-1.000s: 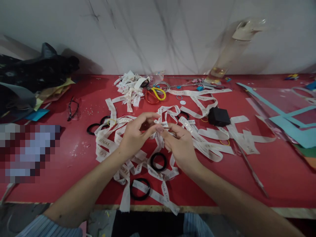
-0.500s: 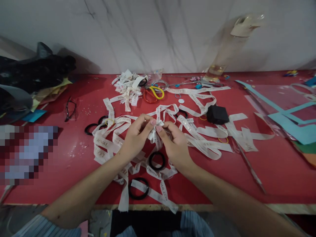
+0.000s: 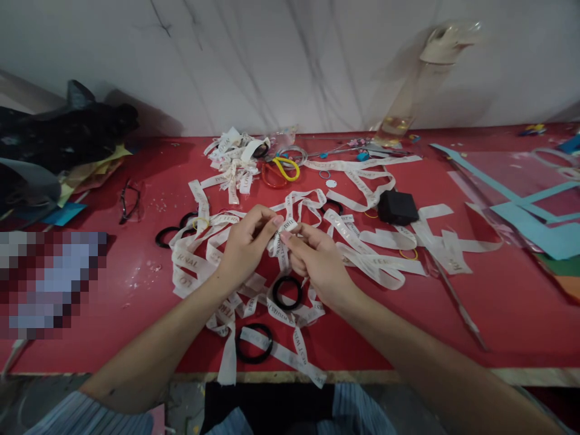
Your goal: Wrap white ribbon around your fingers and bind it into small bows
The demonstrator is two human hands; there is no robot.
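Between my two hands is a white printed ribbon (image 3: pixel 288 227), folded or looped at the middle of the table. My left hand (image 3: pixel 248 244) pinches its left side between thumb and fingers. From the right, my right hand (image 3: pixel 321 258) pinches the same ribbon with thumb and forefinger, the other fingers curled below. Long loose white ribbons (image 3: pixel 193 261) with dark lettering lie tangled on both sides and below the hands. Just under the hands rests a black ring (image 3: pixel 287 307), and a second black ring (image 3: pixel 270 350) lies nearer the front edge, over a ribbon strip.
A black box (image 3: pixel 399 208) sits right of the ribbons. Behind are a heap of ribbon scraps (image 3: pixel 233 158), scissors with yellow and red handles (image 3: pixel 290 169) and a clear bottle (image 3: pixel 403 115). Eyeglasses (image 3: pixel 129 200) lie left; blue paper strips (image 3: pixel 521 223) lie right on the red table (image 3: pixel 136 326).
My right hand has turned slightly, with its lower fingers now curled beneath the ribbon. The held piece of ribbon shows more of its printed face. The view has shifted a little.
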